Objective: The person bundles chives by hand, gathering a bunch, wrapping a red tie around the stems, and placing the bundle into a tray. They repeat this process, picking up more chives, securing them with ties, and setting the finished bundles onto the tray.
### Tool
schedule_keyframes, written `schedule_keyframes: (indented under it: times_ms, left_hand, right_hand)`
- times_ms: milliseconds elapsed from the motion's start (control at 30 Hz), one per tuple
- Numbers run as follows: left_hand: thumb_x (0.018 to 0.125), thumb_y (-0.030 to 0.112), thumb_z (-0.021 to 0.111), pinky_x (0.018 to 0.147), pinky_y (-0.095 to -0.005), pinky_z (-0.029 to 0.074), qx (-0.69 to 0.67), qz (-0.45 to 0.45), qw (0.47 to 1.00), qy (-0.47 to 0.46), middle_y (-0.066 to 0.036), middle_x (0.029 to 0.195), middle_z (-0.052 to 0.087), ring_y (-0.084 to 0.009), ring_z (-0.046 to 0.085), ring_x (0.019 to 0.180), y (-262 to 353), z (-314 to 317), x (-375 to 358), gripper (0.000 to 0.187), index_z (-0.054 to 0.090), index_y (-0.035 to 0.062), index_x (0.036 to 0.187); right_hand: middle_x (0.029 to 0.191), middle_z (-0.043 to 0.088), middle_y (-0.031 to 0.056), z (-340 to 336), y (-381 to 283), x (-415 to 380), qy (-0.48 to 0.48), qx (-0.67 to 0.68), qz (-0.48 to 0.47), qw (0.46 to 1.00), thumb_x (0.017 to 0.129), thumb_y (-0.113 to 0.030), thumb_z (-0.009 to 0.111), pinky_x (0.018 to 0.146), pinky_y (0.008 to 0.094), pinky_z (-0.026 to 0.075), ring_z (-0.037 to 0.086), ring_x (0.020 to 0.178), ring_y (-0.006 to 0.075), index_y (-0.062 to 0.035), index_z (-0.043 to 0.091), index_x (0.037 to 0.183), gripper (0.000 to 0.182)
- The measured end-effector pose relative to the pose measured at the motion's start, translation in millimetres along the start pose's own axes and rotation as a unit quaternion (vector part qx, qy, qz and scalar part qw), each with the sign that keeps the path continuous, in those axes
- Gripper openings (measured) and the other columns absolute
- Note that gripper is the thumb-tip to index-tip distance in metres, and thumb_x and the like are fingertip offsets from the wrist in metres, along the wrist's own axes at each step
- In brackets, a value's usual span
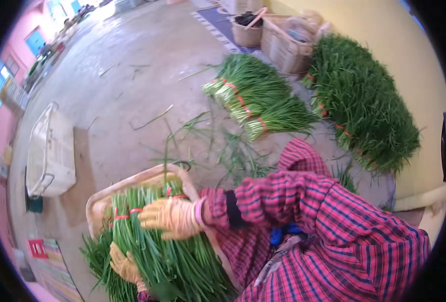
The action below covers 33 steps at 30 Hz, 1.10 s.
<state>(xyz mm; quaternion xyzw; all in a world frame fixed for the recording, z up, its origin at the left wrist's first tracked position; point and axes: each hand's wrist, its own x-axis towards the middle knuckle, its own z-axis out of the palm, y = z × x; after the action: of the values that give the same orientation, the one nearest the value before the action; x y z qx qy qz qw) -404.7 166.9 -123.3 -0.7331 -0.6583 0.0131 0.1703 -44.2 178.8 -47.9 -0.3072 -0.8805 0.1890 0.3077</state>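
Observation:
A pale plastic basket (98, 204) holds red-banded bundles of garlic chives (152, 246), stems toward the far end and leaves spilling toward me. My right hand (170, 217), in a yellowish glove, lies across the top of the bundles near the red bands, fingers stretched out. Lower on the left, my gloved left hand (126, 266) rests against the side of the leaves with its fingers extended; part of it is hidden. A red band (136, 210) shows just beside my right fingertips.
More tied chive bundles (253, 93) lie on the floor, beside a taller heap of greens (363, 100) along the yellow wall. Behind them stand a crate (288, 48) and a small bucket (247, 34). A white tub (52, 151) stands left; loose leaves (240, 156) litter the floor.

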Motion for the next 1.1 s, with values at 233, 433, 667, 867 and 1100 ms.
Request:
schedule_keyframes:
  times_ms: [233, 433, 667, 867, 1100]
  left_hand:
    - [0.101, 0.045, 0.036, 0.108, -0.0442, 0.034, -0.01, -0.037, 0.999, -0.038, -0.006, 0.152, 0.041, -0.0208, 0.043, 0.135, 0.8, -24.7, 4.6, 0.061, 0.032, 0.0125, 0.153]
    - [0.101, 0.045, 0.037, 0.106, -0.0435, 0.037, -0.031, -0.02, 0.998, -0.042, -0.008, 0.151, 0.042, -0.0216, 0.045, 0.134, 46.8, -60.5, 8.2, 0.062, 0.031, 0.0113, 0.153]
    - [0.1, 0.045, 0.039, 0.103, -0.0426, 0.04, -0.096, 0.059, 0.983, -0.147, -0.01, 0.15, 0.042, -0.0225, 0.046, 0.132, 161.8, -85.5, 17.8, 0.063, 0.031, 0.01, 0.152]
    - [0.1, 0.045, 0.041, 0.101, -0.0418, 0.042, -0.123, 0.072, 0.965, -0.219, -0.012, 0.15, 0.042, -0.0234, 0.048, 0.13, 210.0, -81.2, 40.8, 0.064, 0.03, 0.0088, 0.152]
    - [0.1, 0.045, 0.043, 0.099, -0.0409, 0.045, -0.159, 0.066, 0.951, -0.256, -0.014, 0.149, 0.043, -0.0243, 0.05, 0.128, 219.2, -87.7, 49.7, 0.065, 0.03, 0.0074, 0.152]
  right_hand:
    - [0.118, 0.067, 0.0166, -183.7, 115.8, -177.2, -0.047, 0.06, 0.426, 0.902, 0.09, -0.039, 0.055, 0.098, 0.0391, 0.047, 0.062, 0.112, 0.03, -0.0071, 0.065, 0.121, 0.046]
    - [0.127, 0.062, 0.019, -186.4, 235.1, -400.0, -0.084, -0.073, 0.577, 0.809, 0.087, -0.04, 0.059, 0.101, 0.0397, 0.046, 0.059, 0.116, 0.0334, -0.0079, 0.06, 0.129, 0.053]
    - [0.156, 0.034, 0.0079, -111.0, 257.2, -412.6, -0.031, -0.123, 0.664, 0.737, 0.076, -0.026, 0.068, 0.114, 0.0448, 0.032, 0.034, 0.142, 0.029, -0.0134, 0.034, 0.149, 0.081]
    - [0.143, 0.047, 0.0029, -63.6, 340.7, -414.1, -0.017, -0.393, 0.522, 0.757, 0.089, -0.016, 0.056, 0.112, 0.0491, 0.031, 0.043, 0.134, 0.0253, -0.0257, 0.039, 0.147, 0.061]
    - [0.129, 0.056, -0.0025, -109.6, 296.3, -425.3, -0.005, -0.276, 0.481, 0.832, 0.067, -0.017, 0.076, 0.108, 0.0446, 0.036, 0.052, 0.126, 0.0232, -0.0274, 0.053, 0.129, 0.066]
